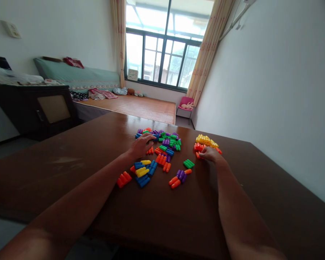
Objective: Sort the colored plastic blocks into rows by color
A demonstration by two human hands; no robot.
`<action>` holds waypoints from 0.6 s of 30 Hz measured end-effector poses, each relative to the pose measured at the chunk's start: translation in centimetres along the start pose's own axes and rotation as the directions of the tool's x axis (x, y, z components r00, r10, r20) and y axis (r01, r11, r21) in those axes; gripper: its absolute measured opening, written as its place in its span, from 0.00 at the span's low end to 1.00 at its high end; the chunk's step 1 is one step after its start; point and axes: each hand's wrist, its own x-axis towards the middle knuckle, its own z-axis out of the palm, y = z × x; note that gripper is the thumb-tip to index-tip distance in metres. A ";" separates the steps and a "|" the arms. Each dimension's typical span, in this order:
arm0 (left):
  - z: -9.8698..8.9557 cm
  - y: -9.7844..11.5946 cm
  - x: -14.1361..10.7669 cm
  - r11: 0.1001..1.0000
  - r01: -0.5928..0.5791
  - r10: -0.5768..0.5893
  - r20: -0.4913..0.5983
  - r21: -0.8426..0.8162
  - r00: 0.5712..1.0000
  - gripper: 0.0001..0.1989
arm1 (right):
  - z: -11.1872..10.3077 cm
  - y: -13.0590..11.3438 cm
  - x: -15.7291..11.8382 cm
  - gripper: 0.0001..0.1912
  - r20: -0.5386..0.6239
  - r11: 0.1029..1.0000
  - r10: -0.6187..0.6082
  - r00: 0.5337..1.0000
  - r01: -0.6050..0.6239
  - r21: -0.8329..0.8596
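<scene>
Bullet-shaped plastic toy blocks, joined in small rows, lie in a mixed pile at the middle of the table. Over the pile's left edge, beside some blue blocks, is my left hand, its fingers stretched out and apart, with nothing seen in them. To the right, my right hand pinches an orange block at the near side of an orange row. Yellow blocks are lined up just behind that row. The right fingertips partly cover the orange block.
Closer to me on the brown table lie loose blue and yellow blocks, an orange cluster, a purple and orange cluster and a green one. Beyond stand a bed and a pink chair.
</scene>
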 end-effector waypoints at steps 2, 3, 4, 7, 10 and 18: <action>0.1 -0.2 0.0 1.000 0.016 -0.016 0.014 0.020 1.000 0.14 | 0.3 0.1 0.0 0.10 -0.014 1.000 -0.005 1.000 0.004 -0.018; 0.2 -0.4 0.0 0.999 0.020 -0.021 0.017 0.028 1.000 0.13 | 0.5 0.0 0.1 0.10 -0.029 1.000 -0.006 1.000 0.005 -0.026; 0.3 -0.6 -0.1 0.999 0.022 -0.023 0.018 0.033 1.000 0.13 | 0.7 0.0 0.2 0.10 -0.044 0.999 -0.009 0.999 0.008 -0.031; 0.5 -1.1 -0.2 0.999 0.019 -0.020 0.024 0.028 1.000 0.12 | 1.1 -0.1 0.5 0.10 -0.072 0.999 -0.013 0.997 0.011 -0.038; 0.1 -1.3 -0.2 1.000 0.018 -0.020 0.059 0.024 0.998 0.13 | 1.3 -0.1 0.5 0.12 -0.058 0.999 0.015 0.998 -0.018 -0.047; -2.4 -2.2 0.2 0.993 0.106 -0.116 0.222 0.055 0.968 0.13 | -0.2 -1.5 0.0 0.20 -0.110 0.983 -0.030 0.994 0.010 -0.181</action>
